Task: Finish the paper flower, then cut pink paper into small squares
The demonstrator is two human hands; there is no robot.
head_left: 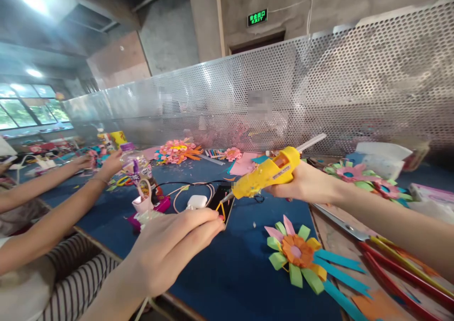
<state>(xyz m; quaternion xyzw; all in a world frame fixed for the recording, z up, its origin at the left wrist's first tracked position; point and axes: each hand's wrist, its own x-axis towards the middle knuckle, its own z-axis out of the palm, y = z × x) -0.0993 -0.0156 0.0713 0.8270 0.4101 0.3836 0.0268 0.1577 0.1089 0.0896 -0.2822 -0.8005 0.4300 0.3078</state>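
Note:
My right hand (307,183) is wrapped round a yellow glue gun (266,172), whose nozzle points left and down toward my left hand. My left hand (173,247) is closed in a pinch on a small yellow paper loop (222,211) right at the gun's tip. Below the gun, a paper flower (296,252) with an orange centre, green petals and blue strips lies on the blue table (227,273).
Another person's arms (53,207) reach over the table on the left. A phone (222,200), a white charger (196,201) and cables lie ahead. More paper flowers (177,151) and paper scraps sit along a perforated metal screen (283,94). A ruler and pencils (390,259) lie right.

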